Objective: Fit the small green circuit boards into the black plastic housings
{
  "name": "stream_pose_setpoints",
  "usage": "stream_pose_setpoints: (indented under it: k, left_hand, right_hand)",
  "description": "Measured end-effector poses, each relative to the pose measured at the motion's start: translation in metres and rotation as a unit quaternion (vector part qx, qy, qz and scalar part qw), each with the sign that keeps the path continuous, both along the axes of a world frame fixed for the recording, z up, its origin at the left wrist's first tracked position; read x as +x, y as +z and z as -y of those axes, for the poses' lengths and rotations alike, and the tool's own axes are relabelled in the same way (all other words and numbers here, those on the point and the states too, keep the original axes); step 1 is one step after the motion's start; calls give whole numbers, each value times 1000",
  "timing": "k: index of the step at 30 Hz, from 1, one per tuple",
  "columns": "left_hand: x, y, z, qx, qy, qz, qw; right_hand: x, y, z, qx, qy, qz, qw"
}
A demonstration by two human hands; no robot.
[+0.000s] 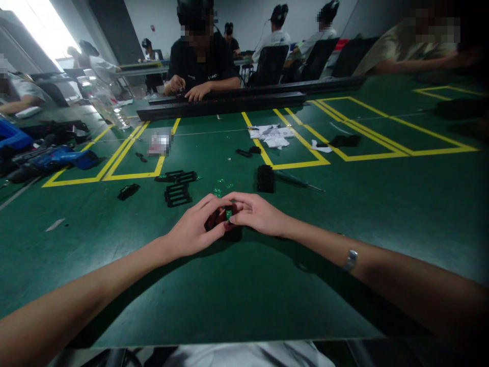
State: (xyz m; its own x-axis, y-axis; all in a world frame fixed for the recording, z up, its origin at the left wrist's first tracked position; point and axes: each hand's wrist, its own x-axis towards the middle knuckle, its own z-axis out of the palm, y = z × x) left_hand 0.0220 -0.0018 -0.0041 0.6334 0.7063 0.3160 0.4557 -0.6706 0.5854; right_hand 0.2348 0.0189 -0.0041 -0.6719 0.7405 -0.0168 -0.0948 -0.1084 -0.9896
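Observation:
My left hand (198, 224) and my right hand (260, 214) meet above the near middle of the green table. Between their curled fingers is a small green piece (228, 213), pinched by my right thumb and fingers. My left fingers close around a small dark part beside it, mostly hidden by the hand. Just beyond my fingertips lie several small green pieces (220, 186). Black slotted frames (178, 194) rest to the left of them, and a stack of black parts (265, 178) stands to the right.
A screwdriver (301, 181) lies right of the stack. Another black part (129, 191) is at the left. Crumpled white paper (272, 135) and a long black rail (229, 103) are farther back. A plastic bottle (110, 104) stands at the far left. Across the table sits a person (202, 61).

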Motion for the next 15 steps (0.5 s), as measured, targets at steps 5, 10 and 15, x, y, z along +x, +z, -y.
stream_pose_setpoints:
  k: [5, 10, 15]
  left_hand:
    - [1, 0, 0, 0, 5, 2, 1000]
    - [2, 1, 1, 2, 4, 5, 1000]
    - [1, 1, 1, 0, 5, 4, 1000]
  right_hand:
    - [1, 0, 0, 13, 0, 2, 1000]
    - [0, -2, 0, 20, 5, 0, 1000]
    - [-1, -3, 1, 21, 2, 1, 1000]
